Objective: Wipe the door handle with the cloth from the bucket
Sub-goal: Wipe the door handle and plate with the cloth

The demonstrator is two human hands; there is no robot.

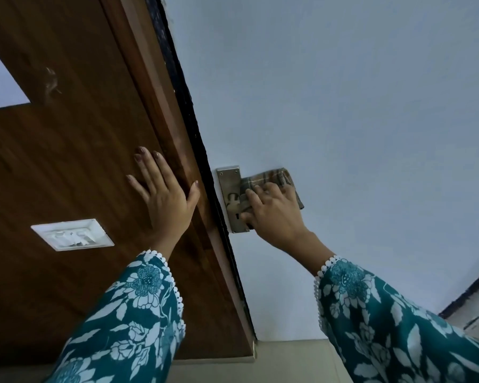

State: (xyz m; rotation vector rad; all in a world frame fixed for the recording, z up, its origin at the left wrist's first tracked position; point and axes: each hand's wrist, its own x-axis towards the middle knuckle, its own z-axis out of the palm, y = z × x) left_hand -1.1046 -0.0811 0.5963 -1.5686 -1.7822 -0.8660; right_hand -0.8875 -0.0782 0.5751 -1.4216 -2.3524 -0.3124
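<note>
A metal door handle with its backplate (227,186) is fixed on the pale blue door (343,106), near its left edge. My right hand (274,214) presses a checked brown cloth (271,178) around the lever, which the cloth and fingers mostly hide. My left hand (166,194) lies flat with fingers spread on the brown wooden frame (94,161), its thumb at the frame's edge beside the door. Both arms wear teal floral sleeves. The bucket is not in view.
A white switch plate (72,234) sits on the wooden panel left of my left arm. A dark seal strip (194,125) runs between frame and door. Beige floor tiles (288,360) show at the bottom, and a dark-edged surface (473,308) at the lower right.
</note>
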